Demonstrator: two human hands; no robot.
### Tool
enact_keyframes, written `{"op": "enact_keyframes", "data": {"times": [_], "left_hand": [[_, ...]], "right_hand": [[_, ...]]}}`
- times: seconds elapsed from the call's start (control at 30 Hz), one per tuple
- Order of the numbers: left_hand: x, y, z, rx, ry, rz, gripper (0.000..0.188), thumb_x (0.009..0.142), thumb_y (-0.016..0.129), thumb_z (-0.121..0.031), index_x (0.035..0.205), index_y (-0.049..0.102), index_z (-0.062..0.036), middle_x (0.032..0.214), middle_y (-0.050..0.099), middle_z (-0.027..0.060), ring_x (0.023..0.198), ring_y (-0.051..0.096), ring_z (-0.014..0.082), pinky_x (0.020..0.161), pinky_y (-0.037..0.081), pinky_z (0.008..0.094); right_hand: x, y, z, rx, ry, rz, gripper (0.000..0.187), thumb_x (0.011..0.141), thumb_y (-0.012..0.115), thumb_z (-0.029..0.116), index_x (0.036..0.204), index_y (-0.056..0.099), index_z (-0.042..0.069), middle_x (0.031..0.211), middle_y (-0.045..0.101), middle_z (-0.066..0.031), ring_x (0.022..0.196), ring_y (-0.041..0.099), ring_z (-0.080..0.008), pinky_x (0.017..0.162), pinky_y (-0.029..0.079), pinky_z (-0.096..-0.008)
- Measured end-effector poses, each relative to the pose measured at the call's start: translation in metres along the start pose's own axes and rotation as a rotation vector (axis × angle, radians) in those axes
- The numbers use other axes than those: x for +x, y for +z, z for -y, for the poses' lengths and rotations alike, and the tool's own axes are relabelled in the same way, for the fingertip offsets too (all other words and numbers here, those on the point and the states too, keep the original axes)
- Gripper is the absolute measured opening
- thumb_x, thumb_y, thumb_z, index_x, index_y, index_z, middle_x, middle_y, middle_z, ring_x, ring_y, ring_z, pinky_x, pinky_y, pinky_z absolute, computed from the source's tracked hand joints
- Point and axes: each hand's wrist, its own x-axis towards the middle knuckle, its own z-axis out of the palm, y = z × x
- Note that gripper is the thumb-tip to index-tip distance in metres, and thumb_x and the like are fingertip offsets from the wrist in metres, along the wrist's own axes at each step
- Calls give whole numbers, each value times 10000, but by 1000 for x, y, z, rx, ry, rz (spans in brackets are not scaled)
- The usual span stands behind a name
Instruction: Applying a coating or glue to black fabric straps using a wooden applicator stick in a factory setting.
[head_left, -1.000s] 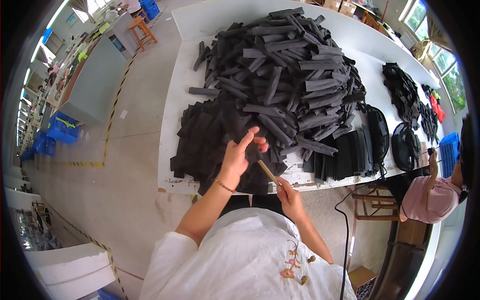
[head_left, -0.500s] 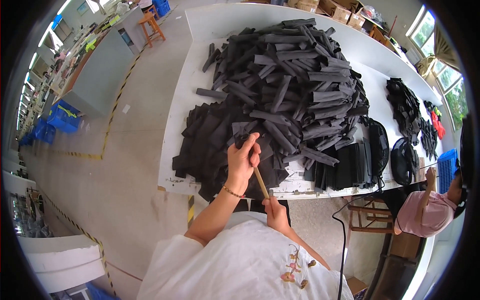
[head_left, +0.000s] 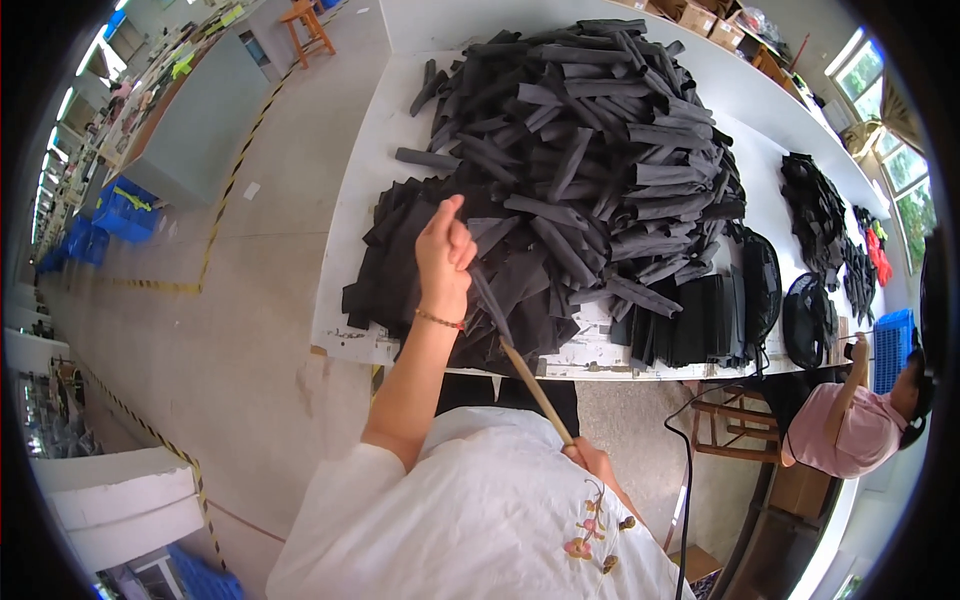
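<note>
A narrow dark fabric piece (head_left: 490,305) is stretched between my left hand (head_left: 445,255) and the tip of a pale wooden stick (head_left: 538,395). My left hand is closed on its upper end, over the flat dark pieces near the table's front edge. Low and to the right, close to my shirt, my right hand (head_left: 592,462) grips the stick's lower end. Whether the fabric sits around the stick's tip or only touches it, I cannot tell. Flat dark fabric pieces (head_left: 385,270) overlap on the table, and a tall pile of dark rolled fabric tubes (head_left: 590,150) rises behind them.
The white table (head_left: 352,190) has a raised back edge. To the right stand a row of dark panels (head_left: 690,325) and a black mesh item (head_left: 803,320). Beyond the wooden stool (head_left: 735,425), a person in pink (head_left: 850,430) works beside a blue crate (head_left: 893,345). A black cable (head_left: 688,500) hangs down.
My left hand has moved up and left, and my right hand down and right, so they are farther apart. More of the stick and a stretched length of dark fabric now show between them.
</note>
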Motion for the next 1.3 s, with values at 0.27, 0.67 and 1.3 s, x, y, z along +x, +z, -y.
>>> {"op": "enact_keyframes", "data": {"times": [0.27,0.67,1.3], "left_hand": [[-5,-4,6,-54,93,-112,288,982,535,-251,1127,555,-3,591,417,-26,437,291,41,411,237,200],[-42,17,37,28,-47,-291,178,958,556,-216,1011,581,-48,614,474,-18,430,352,40,386,264,200],[-144,-25,60,748,-369,861,348,1012,393,-200,740,515,-21,671,543,38,584,504,94,609,416,258]], "right_hand": [[36,-28,47,242,44,172,230,933,614,242,871,622,20,584,499,-26,543,475,-86,499,403,-286],[172,12,105,559,-224,-364,229,860,729,137,1018,593,40,629,411,81,575,337,-26,500,288,-200],[212,-118,122,716,-293,-695,222,934,634,223,780,597,68,538,407,84,461,330,-7,417,222,-197]]}}
